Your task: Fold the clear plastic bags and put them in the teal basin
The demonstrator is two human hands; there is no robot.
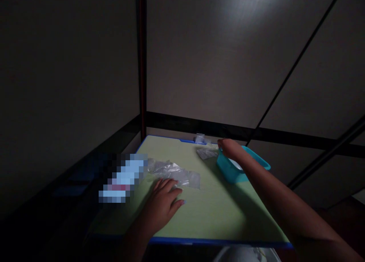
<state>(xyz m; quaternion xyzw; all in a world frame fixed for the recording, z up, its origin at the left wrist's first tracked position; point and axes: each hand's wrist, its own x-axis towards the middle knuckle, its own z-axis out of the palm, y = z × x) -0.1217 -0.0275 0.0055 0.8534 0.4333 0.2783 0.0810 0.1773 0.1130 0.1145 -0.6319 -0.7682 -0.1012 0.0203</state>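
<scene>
My left hand [164, 201] rests on the pale green tabletop [208, 212], fingers stretched and apart, holding nothing. Its fingertips reach the near edge of a crumpled clear plastic bag [173, 172]. Farther away, my right hand [228, 147] is at the left rim of a turquoise plastic basin [230, 172], with its fingers curled. What they hold, if anything, is hidden. Just left of those fingers lies a small greyish plastic packet [206, 153]. A little clear packet [200, 138] is at the table's far edge. Something white shows inside the basin, partly covered by my forearm.
Dark wall panels [199, 64] close off the back and left sides. A blurred-out, pixelated light object [122, 180] is at the table's left edge. Below the blue front edge [199, 241], a whitish container [246, 254] shows.
</scene>
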